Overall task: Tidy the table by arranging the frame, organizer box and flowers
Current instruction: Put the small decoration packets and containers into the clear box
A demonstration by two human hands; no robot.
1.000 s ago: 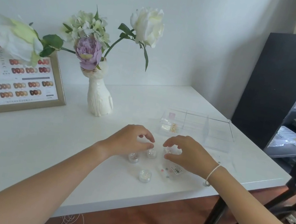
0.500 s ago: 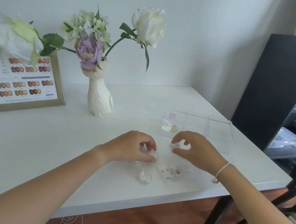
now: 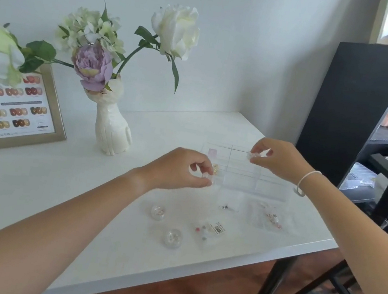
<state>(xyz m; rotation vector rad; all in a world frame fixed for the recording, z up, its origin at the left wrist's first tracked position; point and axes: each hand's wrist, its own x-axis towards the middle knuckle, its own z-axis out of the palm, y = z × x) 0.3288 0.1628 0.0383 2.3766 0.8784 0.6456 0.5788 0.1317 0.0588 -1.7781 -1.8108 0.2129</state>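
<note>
A clear organizer box [image 3: 247, 173] with dividers lies on the white table [image 3: 29, 184] at the right. My left hand [image 3: 177, 168] pinches a small clear jar at the box's near left corner. Above the box's far side, my right hand [image 3: 277, 158] pinches another small clear jar. Two more small jars [image 3: 157, 212] [image 3: 173, 237] stand on the table nearer to me. The gold frame [image 3: 58, 115] with a colour chart leans at the far left. White and purple flowers [image 3: 91, 64] stand in a white vase [image 3: 112, 128] beside it.
Clear bags of small beads [image 3: 210, 229] [image 3: 271, 216] lie near the table's front right edge. A black shelf unit [image 3: 354, 108] with boxes stands to the right. Black table legs [image 3: 266, 293] show over the wooden floor below.
Both hands have lifted from the jars near the front and moved away towards the organizer box, each now pinching a small jar. Two jars stay on the table.
</note>
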